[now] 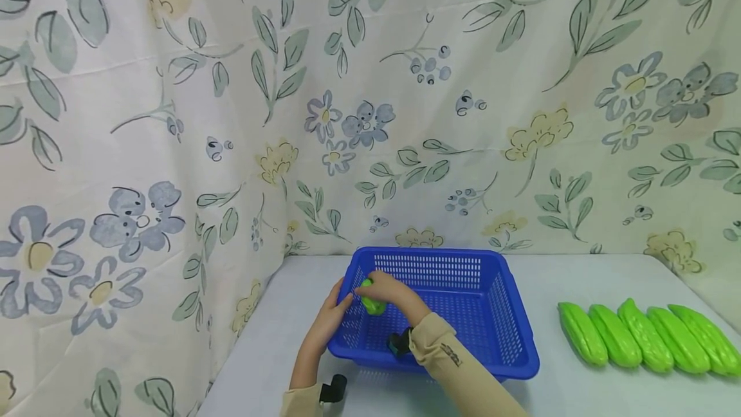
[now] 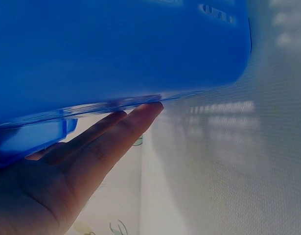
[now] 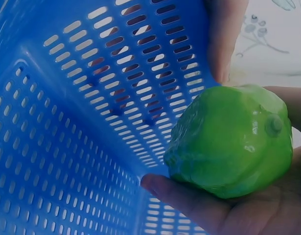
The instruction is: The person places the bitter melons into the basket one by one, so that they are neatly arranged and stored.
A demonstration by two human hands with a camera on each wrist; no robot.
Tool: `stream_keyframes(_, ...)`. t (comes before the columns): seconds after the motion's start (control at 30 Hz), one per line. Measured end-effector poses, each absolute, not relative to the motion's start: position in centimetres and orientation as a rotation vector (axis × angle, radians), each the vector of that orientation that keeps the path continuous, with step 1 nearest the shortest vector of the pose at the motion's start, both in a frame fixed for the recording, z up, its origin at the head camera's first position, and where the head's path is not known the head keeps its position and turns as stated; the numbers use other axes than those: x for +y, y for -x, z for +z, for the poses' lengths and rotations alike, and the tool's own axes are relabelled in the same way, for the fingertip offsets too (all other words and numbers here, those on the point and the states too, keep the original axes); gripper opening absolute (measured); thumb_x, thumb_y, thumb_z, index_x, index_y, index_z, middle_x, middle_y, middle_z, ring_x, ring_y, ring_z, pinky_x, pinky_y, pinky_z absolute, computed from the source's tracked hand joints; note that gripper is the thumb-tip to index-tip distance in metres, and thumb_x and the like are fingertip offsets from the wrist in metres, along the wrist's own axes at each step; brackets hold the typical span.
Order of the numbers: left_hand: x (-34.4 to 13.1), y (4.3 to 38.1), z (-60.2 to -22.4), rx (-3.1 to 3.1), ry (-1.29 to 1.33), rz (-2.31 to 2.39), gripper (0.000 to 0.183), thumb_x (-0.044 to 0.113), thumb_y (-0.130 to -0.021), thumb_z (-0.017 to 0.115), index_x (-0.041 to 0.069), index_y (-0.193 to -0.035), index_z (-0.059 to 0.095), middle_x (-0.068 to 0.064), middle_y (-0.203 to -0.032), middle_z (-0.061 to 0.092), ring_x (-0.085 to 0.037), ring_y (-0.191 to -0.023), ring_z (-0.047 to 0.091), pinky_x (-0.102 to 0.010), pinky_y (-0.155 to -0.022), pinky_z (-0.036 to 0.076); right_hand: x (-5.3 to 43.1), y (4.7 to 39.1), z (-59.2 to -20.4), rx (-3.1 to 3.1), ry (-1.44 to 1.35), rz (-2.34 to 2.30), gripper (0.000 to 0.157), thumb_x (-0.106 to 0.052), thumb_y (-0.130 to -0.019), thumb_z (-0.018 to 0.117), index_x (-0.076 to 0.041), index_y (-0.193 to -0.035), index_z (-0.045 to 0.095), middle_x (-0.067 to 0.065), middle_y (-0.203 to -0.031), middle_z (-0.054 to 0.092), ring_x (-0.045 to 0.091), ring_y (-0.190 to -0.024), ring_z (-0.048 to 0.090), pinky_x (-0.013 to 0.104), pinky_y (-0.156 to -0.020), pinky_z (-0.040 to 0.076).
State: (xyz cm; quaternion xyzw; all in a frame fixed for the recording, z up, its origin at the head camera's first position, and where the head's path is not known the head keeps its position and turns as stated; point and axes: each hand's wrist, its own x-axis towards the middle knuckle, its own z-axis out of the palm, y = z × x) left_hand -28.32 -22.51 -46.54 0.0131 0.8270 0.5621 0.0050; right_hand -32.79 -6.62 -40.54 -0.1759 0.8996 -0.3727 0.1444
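My right hand (image 1: 389, 289) grips a glossy green bitter melon (image 3: 228, 142) inside the left part of a blue plastic basket (image 1: 523, 314). In the right wrist view the melon's lumpy end, with a stem nub, faces the camera, and a thumb or finger lies along its lower side. My left hand (image 1: 327, 318) holds the basket's left side, thumb at the rim. The left wrist view has its fingers (image 2: 140, 117) stretched along the basket's outer wall, and they also show through the slots in the right wrist view.
Several more green bitter melons (image 1: 631, 336) lie side by side in a row on the white table (image 1: 255, 346), right of the basket. A floral curtain (image 1: 405, 147) hangs behind and along the left. The basket has slotted walls and a perforated floor.
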Motion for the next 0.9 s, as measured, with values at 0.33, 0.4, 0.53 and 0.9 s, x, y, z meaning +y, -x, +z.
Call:
stream_keyframes(0.33, -22.58, 28.41, -46.72, 2.583, -0.034, 1.772, 0.06, 0.026, -0.104, 0.042, 0.004, -0.155, 0.019, -0.029, -0.157, 0.024, -0.053, -0.144, 0.023, -0.071, -0.111, 0.022, -6.78, 32.64, -40.35, 2.541, 0.523, -0.997, 0.052, -0.028, -0.093, 0.059, 0.012, -0.126, 0.057, 0.021, -0.108, 0.067, 0.025, -0.087, 0.064, 0.043, -0.085, 0.056)
stream_keyframes(0.4, -22.62, 28.37, -46.77, 2.578, -0.035, 1.77, 0.06, 0.026, -0.104, 0.042, 0.004, -0.155, 0.019, -0.028, -0.158, 0.024, -0.053, -0.144, 0.022, -0.071, -0.111, 0.022, -6.77, 32.65, -40.43, 2.518, 0.528, -1.0, 0.05, -0.028, -0.092, 0.059, 0.012, -0.123, 0.059, 0.018, -0.099, 0.067, 0.022, -0.079, 0.062, 0.04, -0.079, 0.057)
stream_keyframes(0.53, -22.59, 28.38, -46.78, 2.575, -0.042, 1.771, 0.059, 0.024, -0.105, 0.041, 0.003, -0.155, 0.019, -0.029, -0.157, 0.023, -0.053, -0.144, 0.022, -0.072, -0.111, 0.021, -6.71, 32.84, -40.82, 2.47, 0.521, -1.033, 0.048, -0.029, -0.091, 0.06, 0.011, -0.118, 0.061, 0.011, -0.085, 0.061, 0.016, -0.068, 0.055, 0.036, -0.069, 0.057)
stream_keyframes(0.9, -22.53, 28.49, -46.71, 2.588, -0.056, 1.766, 0.059, 0.024, -0.105, 0.041, 0.002, -0.155, 0.019, -0.029, -0.158, 0.024, -0.053, -0.145, 0.02, -0.072, -0.111, 0.02, -6.77, 32.77, -40.99, 2.38, 0.484, -1.086, 0.043, -0.025, -0.089, 0.061, 0.01, -0.115, 0.059, 0.011, -0.088, 0.059, 0.022, -0.076, 0.06, 0.053, -0.08, 0.058)
